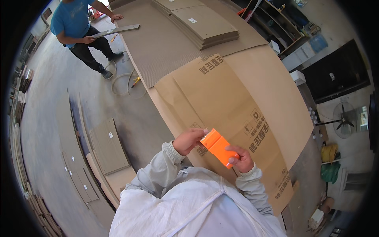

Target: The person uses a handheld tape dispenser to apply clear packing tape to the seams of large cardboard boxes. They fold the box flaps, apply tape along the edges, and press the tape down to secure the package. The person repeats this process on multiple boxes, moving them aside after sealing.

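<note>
Above a sheet of brown cardboard point(215, 94) on a workshop bench point(276, 102), an orange case point(217, 148) bridges a worker's two bare hands, close in front of the body. Its long axis runs on a slant, one narrow end pointing forward and to the left, the other back toward the worker's right side. The cardboard beneath, marked with dark print, stretches along roughly the same slant.

The right hand point(243, 159) clamps the near end, thumb and fingers closed over the orange sides. The left hand point(188, 142) lies to the left of the far end, bent fingertips meeting its edge; whether they pinch it or merely touch cannot be told. Both hands are at the case, neither one nearer, and they stand apart from each other with the orange body between them.

Farther up the bench, a stack of flat brown panels point(213, 21) rests on a grey-brown sheet point(148, 47). Across the bench's left edge, a co-worker in a blue shirt point(73, 19) holds a narrow strip point(118, 30), one hand on the bench. A hose point(115, 87) loops over the floor nearby, while a black fan point(344, 121) stands off to the right.
</note>
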Demonstrator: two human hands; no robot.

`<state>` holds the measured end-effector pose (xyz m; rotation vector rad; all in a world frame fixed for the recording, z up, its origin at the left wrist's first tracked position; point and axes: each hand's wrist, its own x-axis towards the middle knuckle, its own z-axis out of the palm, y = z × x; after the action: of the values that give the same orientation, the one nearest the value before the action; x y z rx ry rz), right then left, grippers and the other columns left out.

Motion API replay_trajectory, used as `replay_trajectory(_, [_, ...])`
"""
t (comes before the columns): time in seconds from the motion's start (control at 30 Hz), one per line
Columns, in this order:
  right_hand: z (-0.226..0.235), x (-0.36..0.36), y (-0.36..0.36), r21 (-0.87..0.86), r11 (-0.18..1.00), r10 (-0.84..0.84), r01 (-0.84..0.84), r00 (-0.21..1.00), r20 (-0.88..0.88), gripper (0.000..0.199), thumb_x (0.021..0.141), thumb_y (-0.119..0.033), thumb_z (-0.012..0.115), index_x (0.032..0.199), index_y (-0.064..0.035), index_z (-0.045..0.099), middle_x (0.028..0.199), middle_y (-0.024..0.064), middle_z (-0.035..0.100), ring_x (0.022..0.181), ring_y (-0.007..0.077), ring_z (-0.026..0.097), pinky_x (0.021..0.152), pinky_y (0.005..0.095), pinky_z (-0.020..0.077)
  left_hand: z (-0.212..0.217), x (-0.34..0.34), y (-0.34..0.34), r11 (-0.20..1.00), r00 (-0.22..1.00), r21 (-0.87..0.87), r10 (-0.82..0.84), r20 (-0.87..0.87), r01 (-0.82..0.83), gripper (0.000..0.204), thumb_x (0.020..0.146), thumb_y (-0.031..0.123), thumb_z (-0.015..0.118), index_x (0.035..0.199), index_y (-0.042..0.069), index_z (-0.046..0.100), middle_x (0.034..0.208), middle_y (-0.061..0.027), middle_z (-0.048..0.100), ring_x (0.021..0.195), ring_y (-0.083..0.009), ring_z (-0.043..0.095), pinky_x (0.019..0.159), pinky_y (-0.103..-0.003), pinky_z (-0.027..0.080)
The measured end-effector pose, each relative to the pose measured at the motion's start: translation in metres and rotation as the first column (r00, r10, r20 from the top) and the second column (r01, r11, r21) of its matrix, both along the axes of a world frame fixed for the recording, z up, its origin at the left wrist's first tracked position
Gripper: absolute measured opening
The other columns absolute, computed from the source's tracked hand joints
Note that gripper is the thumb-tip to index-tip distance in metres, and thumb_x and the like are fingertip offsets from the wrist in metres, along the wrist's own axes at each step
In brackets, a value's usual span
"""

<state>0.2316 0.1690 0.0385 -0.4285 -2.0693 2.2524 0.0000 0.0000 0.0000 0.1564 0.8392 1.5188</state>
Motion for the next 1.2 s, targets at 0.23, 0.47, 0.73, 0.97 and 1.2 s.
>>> replay_trajectory(0.23, [-0.012, -0.025, 0.011, 0.082, 0.996, 0.025, -0.037, 0.989, 0.145, 0.037, 0.093, -0.008, 0.066, 0.130, -0.0032, 0.062, 0.127, 0.0088, 0.064, 0.119, 0.0176, 0.056, 0.104, 0.0319, 0.0434, -0.046, -0.010, 0.011, 0.952, 0.876, -0.263, 0.012, -0.481, -0.158, 0.023, 0.098, 0.019, 0.060, 0.089, 0.000, 0.071, 0.083, -0.0010, 0.069, 0.077, -0.0107, 0.062, 0.071, -0.029, 0.050])
replay_trajectory(0.47, [-0.014, -0.109, 0.018, 0.143, 0.988, -0.093, 0.066, 0.977, 0.190, 0.035, 0.094, -0.009, 0.064, 0.129, -0.0037, 0.061, 0.122, 0.0060, 0.062, 0.107, 0.0151, 0.059, 0.092, 0.0293, 0.0509, -0.064, -0.100, 0.054, 0.853, 0.070, -0.258, -0.255, -0.964, -0.453, 0.023, 0.092, 0.026, 0.065, 0.089, 0.004, 0.073, 0.083, -0.0044, 0.068, 0.078, -0.0227, 0.063, 0.073, -0.035, 0.048])
replay_trajectory(0.73, [-0.023, -0.177, 0.023, 0.155, 0.987, -0.074, 0.039, 0.972, 0.222, 0.032, 0.095, -0.012, 0.064, 0.125, -0.0030, 0.063, 0.121, 0.0069, 0.063, 0.107, 0.0141, 0.059, 0.093, 0.0281, 0.0497, -0.086, -0.125, 0.066, 0.814, -0.500, 0.011, -0.346, -0.794, -0.581, 0.019, 0.087, 0.028, 0.067, 0.078, 0.012, 0.067, 0.087, -0.0029, 0.062, 0.093, -0.0219, 0.058, 0.081, -0.039, 0.041])
replay_trajectory(0.97, [-0.010, -0.173, 0.021, 0.223, 0.974, -0.112, 0.042, 0.944, 0.310, 0.032, 0.094, -0.013, 0.064, 0.125, -0.0036, 0.064, 0.115, 0.0061, 0.065, 0.105, 0.0134, 0.059, 0.093, 0.0285, 0.0493, -0.098, -0.143, 0.062, 0.811, -0.487, 0.012, -0.340, -0.805, -0.585, 0.018, 0.085, 0.028, 0.069, 0.084, 0.012, 0.064, 0.090, -0.0020, 0.060, 0.094, -0.0216, 0.057, 0.082, -0.039, 0.041])
replay_trajectory(1.2, [-0.033, -0.179, 0.024, 0.199, 0.980, -0.096, 0.017, 0.915, 0.392, 0.034, 0.095, -0.016, 0.062, 0.126, -0.0038, 0.063, 0.109, 0.0083, 0.066, 0.093, 0.0148, 0.062, 0.084, 0.0296, 0.0519, -0.085, -0.149, 0.058, 0.784, -0.359, -0.045, -0.334, -0.871, -0.619, 0.029, 0.077, 0.030, 0.077, 0.094, 0.011, 0.063, 0.104, -0.0060, 0.058, 0.104, -0.0253, 0.054, 0.087, -0.041, 0.041])
